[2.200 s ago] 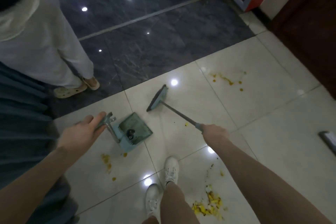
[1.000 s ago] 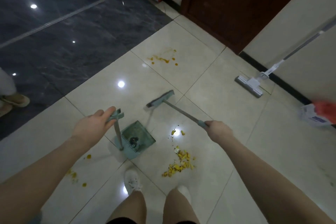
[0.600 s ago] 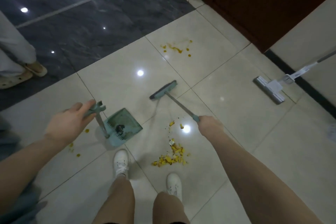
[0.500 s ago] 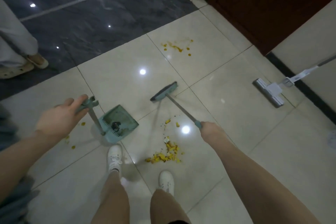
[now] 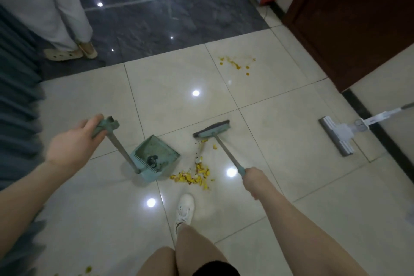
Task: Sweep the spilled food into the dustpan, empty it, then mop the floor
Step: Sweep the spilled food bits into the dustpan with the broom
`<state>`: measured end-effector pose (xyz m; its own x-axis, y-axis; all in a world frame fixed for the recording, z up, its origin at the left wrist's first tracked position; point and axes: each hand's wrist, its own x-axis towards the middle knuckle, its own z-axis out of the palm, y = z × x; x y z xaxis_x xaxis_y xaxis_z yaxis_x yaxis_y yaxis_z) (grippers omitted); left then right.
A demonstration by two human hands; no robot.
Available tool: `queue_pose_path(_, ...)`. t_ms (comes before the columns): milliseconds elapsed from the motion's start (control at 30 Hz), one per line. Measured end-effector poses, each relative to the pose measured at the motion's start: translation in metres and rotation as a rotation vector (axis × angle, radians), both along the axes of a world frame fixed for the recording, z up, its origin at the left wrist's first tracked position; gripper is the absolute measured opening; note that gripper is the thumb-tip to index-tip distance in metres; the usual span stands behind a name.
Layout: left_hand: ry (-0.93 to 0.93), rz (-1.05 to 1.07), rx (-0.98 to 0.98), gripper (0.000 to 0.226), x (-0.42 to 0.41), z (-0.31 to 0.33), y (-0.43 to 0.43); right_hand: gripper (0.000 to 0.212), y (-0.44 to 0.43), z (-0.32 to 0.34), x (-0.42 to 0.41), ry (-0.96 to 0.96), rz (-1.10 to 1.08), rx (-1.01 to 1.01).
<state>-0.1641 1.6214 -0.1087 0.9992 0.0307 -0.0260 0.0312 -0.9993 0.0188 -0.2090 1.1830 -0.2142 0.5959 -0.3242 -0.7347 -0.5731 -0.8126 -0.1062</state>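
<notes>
My left hand (image 5: 74, 143) grips the top of the handle of a teal dustpan (image 5: 156, 155) that stands on the pale tiles, with dark debris inside it. My right hand (image 5: 254, 178) holds the handle of a teal broom (image 5: 211, 129), whose head rests on the floor just beyond a pile of yellow spilled food (image 5: 193, 176). The pile lies right of the dustpan, touching its front corner. A few crumbs trail up toward the broom head. More orange spill (image 5: 236, 65) marks a tile farther away. A second yellow bit (image 5: 88, 269) shows at the bottom left.
A flat mop (image 5: 337, 139) lies on the floor at the right, its pole leaning on the wall. Another person's legs and sandals (image 5: 71, 51) stand at the upper left on dark tiles. A dark wooden door (image 5: 358, 18) is at the upper right. My white shoe (image 5: 184, 208) is below the pile.
The view has swung left and the other person has come back into sight. The broom head has moved closer to the food pile. The dustpan now sits right beside the pile.
</notes>
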Motion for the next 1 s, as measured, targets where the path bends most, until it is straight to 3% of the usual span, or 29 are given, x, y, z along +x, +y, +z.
queue_pose_path(300,-0.086,0.024,-0.008,0.040,-0.175,-0.014,-0.059,0.030,-0.055,0.003,-0.132,0.018,0.194,-0.054)
queue_pose_path(500,-0.064,0.149,-0.054,0.039,-0.268,-0.009,-0.099,0.028,-0.124,0.032,-0.199,0.066,0.311,-0.096)
queue_pose_path(767,0.052,0.324,-0.061,0.047,-0.336,-0.010,-0.157,0.028,-0.196,0.105,-0.140,-0.058,0.620,-0.148)
queue_pose_path(900,0.103,0.437,-0.093,0.046,-0.358,-0.014,-0.196,0.037,-0.182,0.103,-0.103,-0.105,0.754,-0.065)
queue_pose_path(1000,0.120,0.531,-0.109,0.043,-0.367,-0.015,-0.228,0.031,-0.161,0.078,-0.079,-0.152,0.806,0.022)
